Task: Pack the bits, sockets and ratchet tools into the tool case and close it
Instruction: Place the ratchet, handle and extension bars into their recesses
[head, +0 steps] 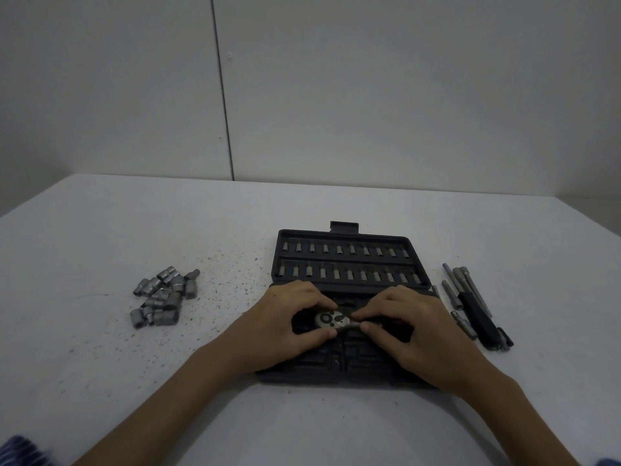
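Observation:
A black tool case (346, 264) lies open on the table, its lid half holding two rows of bits (349, 262). Over the near half a silver ratchet (331, 320) lies flat, head to the left. My left hand (289, 324) curls round the ratchet's head with fingers above and thumb below. My right hand (403, 327) pinches its handle just right of the head; the rest of the handle is hidden under that hand. A pile of loose sockets (164, 295) sits on the table to the left.
Several extension bars and a black-handled driver (473, 304) lie on the table right of the case. The white table (100, 364) is speckled with dark specks left of the case. A wall stands close behind the table's far edge.

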Available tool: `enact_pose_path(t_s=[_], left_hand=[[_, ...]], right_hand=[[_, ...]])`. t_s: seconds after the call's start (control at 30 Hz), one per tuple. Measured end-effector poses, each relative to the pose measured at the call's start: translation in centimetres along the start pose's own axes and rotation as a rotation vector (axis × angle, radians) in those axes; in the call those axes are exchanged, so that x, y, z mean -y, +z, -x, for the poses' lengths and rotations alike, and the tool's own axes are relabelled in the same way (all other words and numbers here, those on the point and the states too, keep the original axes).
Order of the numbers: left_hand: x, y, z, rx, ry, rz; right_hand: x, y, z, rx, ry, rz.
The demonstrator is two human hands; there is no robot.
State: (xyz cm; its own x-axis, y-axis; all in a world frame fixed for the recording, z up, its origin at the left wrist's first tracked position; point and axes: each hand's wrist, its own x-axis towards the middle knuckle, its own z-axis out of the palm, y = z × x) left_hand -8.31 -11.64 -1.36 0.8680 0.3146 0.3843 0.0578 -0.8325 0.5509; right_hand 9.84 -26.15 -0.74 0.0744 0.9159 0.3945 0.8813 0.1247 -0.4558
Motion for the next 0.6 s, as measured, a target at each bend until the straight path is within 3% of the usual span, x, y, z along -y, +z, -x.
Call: enact_pose_path(t_s=[0.6], left_hand=[[0.08, 0.24, -0.07, 0.015, -0.023, -0.003]], right_hand=[[-0.17, -0.31, 0.14, 0.030, 0.056, 0.026]])
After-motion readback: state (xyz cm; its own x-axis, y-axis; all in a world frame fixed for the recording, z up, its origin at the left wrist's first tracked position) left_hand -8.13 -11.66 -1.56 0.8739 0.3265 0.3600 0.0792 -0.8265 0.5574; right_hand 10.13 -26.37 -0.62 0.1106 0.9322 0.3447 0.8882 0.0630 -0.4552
